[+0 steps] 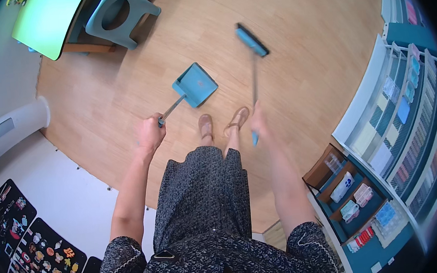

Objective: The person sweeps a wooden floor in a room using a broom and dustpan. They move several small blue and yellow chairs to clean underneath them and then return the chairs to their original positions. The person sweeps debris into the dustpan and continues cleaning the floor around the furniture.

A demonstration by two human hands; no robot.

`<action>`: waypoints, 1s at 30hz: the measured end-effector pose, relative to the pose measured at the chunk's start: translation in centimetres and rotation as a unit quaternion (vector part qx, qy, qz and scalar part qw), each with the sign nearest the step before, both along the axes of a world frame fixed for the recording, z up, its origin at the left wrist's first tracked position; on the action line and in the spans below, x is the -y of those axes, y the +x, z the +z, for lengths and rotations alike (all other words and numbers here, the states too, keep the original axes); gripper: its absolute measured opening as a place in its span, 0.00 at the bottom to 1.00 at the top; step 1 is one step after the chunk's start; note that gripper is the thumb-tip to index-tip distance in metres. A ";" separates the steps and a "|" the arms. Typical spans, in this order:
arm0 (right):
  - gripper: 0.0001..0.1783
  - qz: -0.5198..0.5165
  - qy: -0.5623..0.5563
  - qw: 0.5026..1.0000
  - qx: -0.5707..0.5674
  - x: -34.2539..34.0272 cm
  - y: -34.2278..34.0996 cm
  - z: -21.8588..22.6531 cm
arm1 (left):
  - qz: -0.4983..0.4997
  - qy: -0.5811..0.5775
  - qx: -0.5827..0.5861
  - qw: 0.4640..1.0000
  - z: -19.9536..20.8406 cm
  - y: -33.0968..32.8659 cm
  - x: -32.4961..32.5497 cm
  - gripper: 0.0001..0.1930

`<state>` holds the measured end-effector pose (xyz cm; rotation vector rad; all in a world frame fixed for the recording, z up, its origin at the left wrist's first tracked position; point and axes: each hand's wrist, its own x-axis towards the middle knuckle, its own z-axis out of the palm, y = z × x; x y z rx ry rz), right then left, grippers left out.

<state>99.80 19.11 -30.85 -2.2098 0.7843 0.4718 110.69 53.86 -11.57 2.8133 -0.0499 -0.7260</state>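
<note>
My left hand (150, 134) is closed round the handle of a blue dustpan (201, 85). The pan lies ahead of my feet with a little debris in it, its thin metal rod slanting back to my fist. In my right hand (260, 122), slightly smeared by motion, is the handle of a broom (252, 40). Its blue head with dark bristles is farther out, to the right of the dustpan and apart from it. The blue end of the broom handle sticks out below my right fist.
A light wood floor (307, 77) spreads around my shoes (237, 121). A blue stool (122, 15) and a green-topped table (48, 26) stand far left. Shelves (369, 139) with hanging goods and a compartment box (351, 197) line the right. A white rounded appliance (19, 120) is at left.
</note>
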 end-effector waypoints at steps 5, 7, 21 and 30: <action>0.36 -0.060 0.336 0.912 -0.229 -5.0 -6.8 15.2 | 0.003 0.012 0.015 1.000 -0.7 -1.0 0.3 0.09; 0.36 -0.120 0.464 0.850 -0.217 -3.9 -9.2 18.6 | -0.003 0.019 0.022 1.000 -0.7 -0.8 0.4 0.09; 0.31 -0.313 0.458 0.820 -0.142 -0.9 -15.0 19.6 | 0.370 -0.204 0.126 0.898 3.3 -11.9 -10.3 0.12; 0.28 0.197 -0.020 0.969 -0.149 -1.0 -13.8 20.4 | 0.607 -0.284 0.160 0.724 9.9 -12.7 -10.2 0.13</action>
